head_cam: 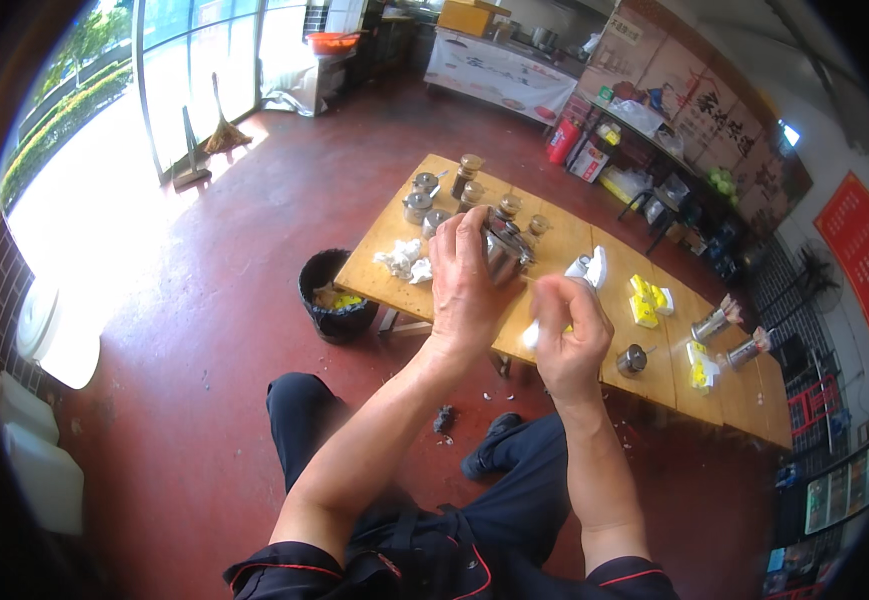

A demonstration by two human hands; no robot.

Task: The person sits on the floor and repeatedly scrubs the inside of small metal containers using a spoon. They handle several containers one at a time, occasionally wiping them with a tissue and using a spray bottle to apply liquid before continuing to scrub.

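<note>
My left hand holds a shiny metal pot above the wooden table, its fingers around the near left side. Close to the right of the pot is my right hand, blurred, with its fingers curled; a thin stick-like thing seems to run from its fingertips towards the pot. Beyond my hands stand several small metal condiment pots with lids, some with spoon handles, and several glass bottles. Crumpled white tissues lie left of my left hand. Another lidded metal pot stands to the right.
On the table's right part are yellow tissue packs, metal holders with wrapped sticks, and a white object. A black-lined bin stands by the table's left corner. Debris lies on the red floor near my feet.
</note>
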